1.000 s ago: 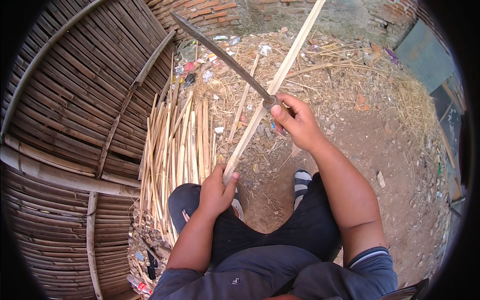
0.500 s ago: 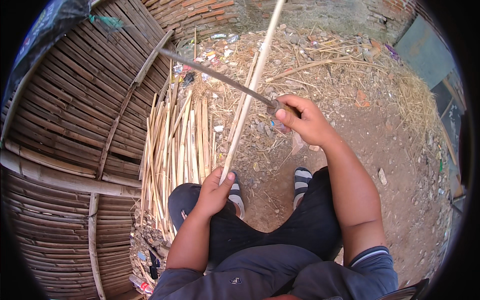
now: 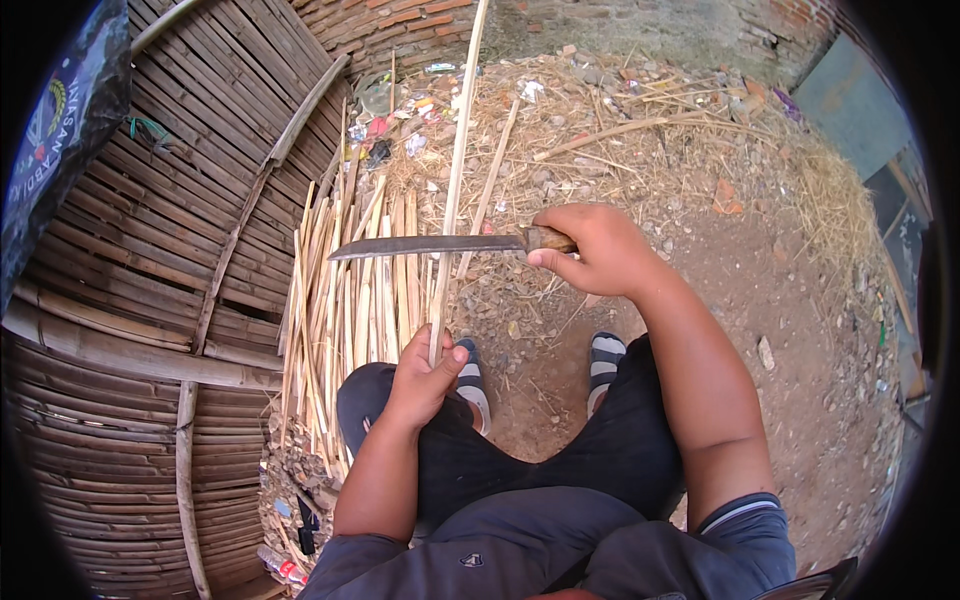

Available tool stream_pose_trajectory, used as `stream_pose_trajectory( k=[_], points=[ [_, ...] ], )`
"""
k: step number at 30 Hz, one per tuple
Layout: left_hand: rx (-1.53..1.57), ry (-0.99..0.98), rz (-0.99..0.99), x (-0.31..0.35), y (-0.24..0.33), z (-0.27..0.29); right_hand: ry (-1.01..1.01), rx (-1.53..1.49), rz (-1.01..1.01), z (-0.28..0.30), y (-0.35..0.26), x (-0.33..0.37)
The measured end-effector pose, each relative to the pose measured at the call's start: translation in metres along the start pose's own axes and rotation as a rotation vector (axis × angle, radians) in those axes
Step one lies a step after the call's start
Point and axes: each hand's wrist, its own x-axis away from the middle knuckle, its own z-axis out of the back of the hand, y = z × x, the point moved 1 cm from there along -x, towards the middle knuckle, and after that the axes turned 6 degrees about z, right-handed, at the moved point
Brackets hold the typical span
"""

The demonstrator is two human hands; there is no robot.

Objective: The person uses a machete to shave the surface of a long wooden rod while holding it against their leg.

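Note:
My left hand (image 3: 425, 375) is closed round the lower end of a long, pale bamboo strip (image 3: 458, 170), which stands out away from me and reaches the top edge of the view. In my right hand (image 3: 595, 250) is the wooden handle of a machete (image 3: 430, 245). Its dark blade points left and lies across the strip, a little beyond my left hand. Whether the edge touches the strip or passes just over it, I cannot tell. The blade's tip hangs over a pile of split bamboo strips (image 3: 375, 290) on the ground to the left.
A bamboo slat wall (image 3: 120, 220) rises close on the left, with a dark plastic sheet (image 3: 75, 120) at its top. Ahead stands a brick wall (image 3: 640, 40), with rubble, straw and litter before it. Loose strips (image 3: 620, 135) lie there. My sandalled feet (image 3: 605, 365) rest on bare soil.
The machete has swung nearer to me, from pointing obliquely away to lying level across the strip. The strip's far end has shifted left, while my left hand has dropped slightly left.

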Motion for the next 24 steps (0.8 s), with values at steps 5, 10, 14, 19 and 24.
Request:
stream_pose_trajectory(
  k=[5,10,14,19,24],
  points=[
    [0.09,-0.007,0.038,0.001,0.002,0.0,-0.014,0.039,0.109,-0.007,-0.016,0.001],
    [0.083,-0.039,0.022,0.002,0.0,0.004,-0.023,0.051,0.146,-0.013,-0.022,-0.003],
    [0.039,-0.076,0.024,-0.001,-0.001,0.004,0.056,0.041,0.081,-0.006,-0.005,-0.003],
    [0.065,-0.074,0.035,0.001,-0.003,0.003,0.011,0.093,0.169,-0.009,-0.02,0.002],
    [0.087,-0.085,0.022,0.002,-0.002,0.003,-0.085,0.137,0.221,-0.008,-0.034,0.0]
  ],
)
